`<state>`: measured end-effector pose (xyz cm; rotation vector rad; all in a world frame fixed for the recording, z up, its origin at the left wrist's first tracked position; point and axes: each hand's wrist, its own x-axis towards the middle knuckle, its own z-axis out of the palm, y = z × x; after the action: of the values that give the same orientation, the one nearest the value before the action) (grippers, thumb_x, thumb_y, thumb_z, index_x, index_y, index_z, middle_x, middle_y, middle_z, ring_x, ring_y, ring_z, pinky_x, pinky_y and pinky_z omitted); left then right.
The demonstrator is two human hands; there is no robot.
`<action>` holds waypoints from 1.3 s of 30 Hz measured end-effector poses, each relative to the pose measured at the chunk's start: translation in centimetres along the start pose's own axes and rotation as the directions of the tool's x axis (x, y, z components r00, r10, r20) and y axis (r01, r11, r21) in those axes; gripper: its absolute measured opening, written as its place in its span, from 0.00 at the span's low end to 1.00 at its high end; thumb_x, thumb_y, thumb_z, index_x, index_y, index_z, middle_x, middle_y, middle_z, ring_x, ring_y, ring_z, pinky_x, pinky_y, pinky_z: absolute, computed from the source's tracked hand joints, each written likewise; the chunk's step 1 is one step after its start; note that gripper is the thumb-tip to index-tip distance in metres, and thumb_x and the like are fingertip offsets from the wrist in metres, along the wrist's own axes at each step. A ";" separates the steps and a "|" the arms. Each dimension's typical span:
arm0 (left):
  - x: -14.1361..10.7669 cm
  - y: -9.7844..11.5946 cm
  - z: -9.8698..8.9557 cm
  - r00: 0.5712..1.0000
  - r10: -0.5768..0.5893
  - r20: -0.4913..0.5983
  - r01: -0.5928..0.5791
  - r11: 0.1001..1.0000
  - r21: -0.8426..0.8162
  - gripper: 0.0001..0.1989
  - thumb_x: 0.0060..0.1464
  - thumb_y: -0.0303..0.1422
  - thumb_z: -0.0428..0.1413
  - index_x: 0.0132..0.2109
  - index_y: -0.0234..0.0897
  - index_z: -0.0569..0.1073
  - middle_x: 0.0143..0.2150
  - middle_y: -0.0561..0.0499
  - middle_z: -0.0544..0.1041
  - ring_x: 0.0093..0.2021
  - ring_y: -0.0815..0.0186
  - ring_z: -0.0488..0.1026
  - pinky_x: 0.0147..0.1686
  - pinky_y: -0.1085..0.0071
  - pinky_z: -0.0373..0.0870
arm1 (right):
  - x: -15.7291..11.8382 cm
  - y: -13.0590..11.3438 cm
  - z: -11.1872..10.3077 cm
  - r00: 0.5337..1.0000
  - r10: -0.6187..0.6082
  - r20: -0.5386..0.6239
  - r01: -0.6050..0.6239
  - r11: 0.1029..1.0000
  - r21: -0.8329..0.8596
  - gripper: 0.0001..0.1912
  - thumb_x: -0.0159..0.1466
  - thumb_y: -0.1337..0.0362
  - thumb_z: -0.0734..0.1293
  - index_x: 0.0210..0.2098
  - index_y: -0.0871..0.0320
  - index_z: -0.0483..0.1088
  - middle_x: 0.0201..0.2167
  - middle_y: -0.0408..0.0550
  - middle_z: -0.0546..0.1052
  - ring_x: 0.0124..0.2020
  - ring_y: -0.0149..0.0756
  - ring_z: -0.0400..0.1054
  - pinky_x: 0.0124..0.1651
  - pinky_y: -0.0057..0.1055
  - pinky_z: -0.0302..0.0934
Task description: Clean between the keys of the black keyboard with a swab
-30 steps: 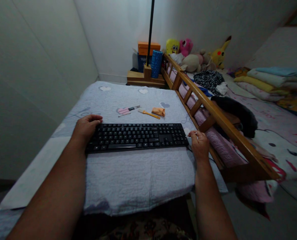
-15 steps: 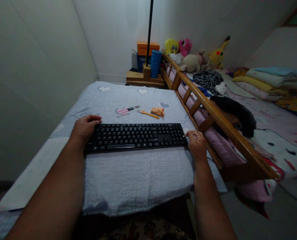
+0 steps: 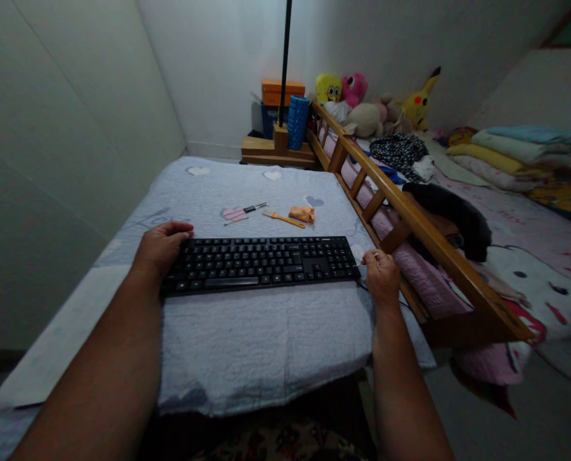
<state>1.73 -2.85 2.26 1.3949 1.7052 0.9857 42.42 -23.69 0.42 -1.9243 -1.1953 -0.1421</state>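
Note:
A black keyboard [image 3: 251,261] lies flat across the cloth-covered surface in front of me. My left hand [image 3: 163,246] grips its left end, the thumb along the edge and the fingers partly hidden behind. Just off the right end, my right hand [image 3: 380,272] pinches a thin white stick that looks like a cotton swab [image 3: 363,261]; most of it is hidden by the fingers. Beyond the keyboard lie an orange-handled brush [image 3: 288,220], a small orange packet [image 3: 302,214], a dark-handled metal tool [image 3: 254,208] and a thin stick [image 3: 236,221].
A wooden bed rail [image 3: 391,211] runs close along the right side, with bedding and plush toys [image 3: 367,118] beyond it. At the back stand a wooden base with a black pole [image 3: 285,70] and a blue roller [image 3: 297,121]. A dark cable [image 3: 362,285] passes by my right hand.
My right hand has shifted slightly right, drawing the swab away from the keyboard's right-hand keys. My left hand keeps its hold on the keyboard.

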 end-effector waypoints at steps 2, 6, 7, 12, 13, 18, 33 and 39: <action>0.0 0.1 0.0 1.000 -0.015 0.001 0.015 1.000 -0.006 0.11 0.39 0.30 0.60 0.35 0.38 0.78 0.35 0.50 0.80 0.40 0.60 0.75 0.50 0.64 0.69 | 0.0 0.0 -0.1 1.000 0.017 0.008 -0.017 1.000 -0.008 0.15 0.63 0.58 0.58 0.22 0.53 0.68 0.24 0.48 0.75 0.34 0.43 0.67 0.41 0.38 0.57; 0.0 -0.1 0.1 1.000 -0.026 0.003 0.026 1.000 0.006 0.12 0.39 0.31 0.60 0.36 0.38 0.78 0.35 0.50 0.80 0.40 0.59 0.74 0.50 0.62 0.69 | 0.0 0.0 -0.2 0.999 0.037 0.014 -0.037 0.999 -0.001 0.15 0.63 0.59 0.59 0.22 0.53 0.67 0.23 0.47 0.75 0.33 0.43 0.67 0.40 0.37 0.56; 0.1 -0.1 0.1 1.000 -0.024 0.004 0.024 1.000 0.012 0.12 0.39 0.32 0.60 0.36 0.38 0.79 0.36 0.50 0.80 0.40 0.58 0.74 0.50 0.61 0.68 | 0.0 0.0 -0.2 0.999 0.038 0.014 -0.038 0.999 0.001 0.15 0.63 0.59 0.59 0.22 0.53 0.67 0.23 0.47 0.75 0.33 0.43 0.67 0.40 0.37 0.56; 0.0 -0.1 0.0 1.000 -0.012 0.010 0.011 1.000 0.025 0.13 0.40 0.32 0.60 0.37 0.37 0.79 0.38 0.49 0.80 0.41 0.58 0.74 0.51 0.62 0.67 | -0.1 -0.1 -0.1 1.000 0.004 0.004 -0.004 1.000 0.011 0.16 0.65 0.57 0.59 0.25 0.54 0.70 0.27 0.49 0.78 0.36 0.44 0.69 0.43 0.38 0.58; 0.0 -0.1 0.0 1.000 -0.007 0.012 0.007 1.000 0.026 0.13 0.40 0.32 0.60 0.37 0.37 0.79 0.38 0.48 0.80 0.42 0.58 0.74 0.51 0.62 0.67 | -0.1 -0.1 -0.1 1.000 -0.003 0.003 0.003 1.000 0.013 0.16 0.65 0.56 0.59 0.26 0.54 0.71 0.27 0.49 0.78 0.37 0.44 0.69 0.43 0.38 0.58; 0.1 -0.1 0.1 1.000 -0.003 0.003 0.003 1.000 0.026 0.13 0.41 0.31 0.59 0.37 0.36 0.79 0.37 0.49 0.80 0.41 0.59 0.74 0.51 0.62 0.68 | -0.1 0.1 0.0 1.000 -0.008 0.002 0.008 1.000 0.014 0.16 0.65 0.57 0.59 0.27 0.54 0.72 0.28 0.49 0.78 0.37 0.44 0.69 0.44 0.38 0.58; 0.2 -0.3 0.1 1.000 -0.017 0.001 0.017 1.000 0.014 0.13 0.41 0.31 0.60 0.38 0.36 0.79 0.37 0.50 0.80 0.40 0.61 0.74 0.51 0.64 0.67 | -0.1 0.3 -0.4 0.992 0.108 0.063 -0.111 0.993 0.048 0.14 0.61 0.59 0.59 0.21 0.53 0.66 0.21 0.44 0.72 0.29 0.40 0.66 0.36 0.34 0.56; 0.1 -0.2 0.1 0.999 -0.035 0.008 0.035 0.999 -0.026 0.13 0.40 0.30 0.60 0.37 0.37 0.79 0.37 0.50 0.80 0.39 0.62 0.74 0.52 0.64 0.68 | -0.2 0.4 -0.4 0.988 0.137 0.068 -0.140 0.989 0.054 0.14 0.61 0.58 0.59 0.20 0.53 0.65 0.20 0.44 0.72 0.27 0.39 0.66 0.34 0.33 0.56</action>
<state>1.70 -2.77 2.01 1.3468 1.6996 0.9783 42.73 -24.15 0.38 -1.9655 -1.0908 0.0286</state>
